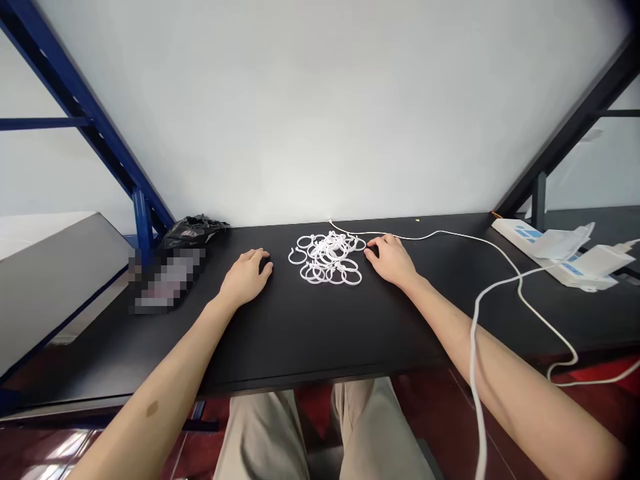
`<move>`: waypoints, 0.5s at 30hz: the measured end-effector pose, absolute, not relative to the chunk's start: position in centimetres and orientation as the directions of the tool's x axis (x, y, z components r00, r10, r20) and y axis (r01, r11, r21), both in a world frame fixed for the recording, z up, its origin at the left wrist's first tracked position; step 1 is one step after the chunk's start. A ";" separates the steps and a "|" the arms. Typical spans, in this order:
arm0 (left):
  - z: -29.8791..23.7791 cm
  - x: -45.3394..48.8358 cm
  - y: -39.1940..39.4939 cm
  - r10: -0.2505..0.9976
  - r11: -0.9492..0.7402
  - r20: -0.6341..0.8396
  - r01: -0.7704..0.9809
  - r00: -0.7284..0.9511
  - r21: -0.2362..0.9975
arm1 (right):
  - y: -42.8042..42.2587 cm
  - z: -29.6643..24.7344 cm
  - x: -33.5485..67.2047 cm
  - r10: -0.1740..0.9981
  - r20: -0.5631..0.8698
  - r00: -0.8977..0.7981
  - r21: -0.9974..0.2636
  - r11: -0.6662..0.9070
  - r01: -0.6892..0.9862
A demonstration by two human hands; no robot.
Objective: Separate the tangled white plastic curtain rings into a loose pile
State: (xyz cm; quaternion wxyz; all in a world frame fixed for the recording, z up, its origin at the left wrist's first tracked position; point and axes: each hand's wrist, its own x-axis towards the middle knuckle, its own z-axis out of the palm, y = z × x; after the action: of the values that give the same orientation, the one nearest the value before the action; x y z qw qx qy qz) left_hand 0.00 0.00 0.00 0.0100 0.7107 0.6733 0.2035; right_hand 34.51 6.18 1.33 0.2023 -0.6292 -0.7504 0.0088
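A loose pile of white plastic rings lies on the black tabletop, between my two hands. Each ring looks thin and round, with a small knob or clasp on it. My left hand rests on the table to the left of the pile, apart from it, thumb and fingers spread and holding nothing. Just at the pile's right edge is my right hand, fingers apart and curved, its fingertips close to the outermost ring. Whether they touch that ring I cannot tell.
A white cable runs behind the rings to the right, and another crosses over my right forearm. On the right lies a white power strip with plugged-in adapters. A crumpled black plastic bag sits at the back left, near a blue metal frame.
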 end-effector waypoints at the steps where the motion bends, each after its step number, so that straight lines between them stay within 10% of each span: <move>1: -0.1 -0.1 0.0 0.961 -0.091 0.276 0.951 0.007 0.294 | 6.2 1.3 34.5 0.948 0.292 -0.128 -0.266 0.209 0.941; 15: -0.1 -0.2 0.1 0.966 -0.086 0.259 0.943 0.000 0.320 | 6.4 1.2 34.6 0.944 0.301 -0.131 -0.242 0.209 0.947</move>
State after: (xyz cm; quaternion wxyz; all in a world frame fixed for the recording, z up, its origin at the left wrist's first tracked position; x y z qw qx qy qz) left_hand -0.23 0.15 -0.13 0.0268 0.7067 0.6755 0.2090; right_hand 34.61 6.39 1.15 0.1972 -0.6290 -0.7520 -0.0038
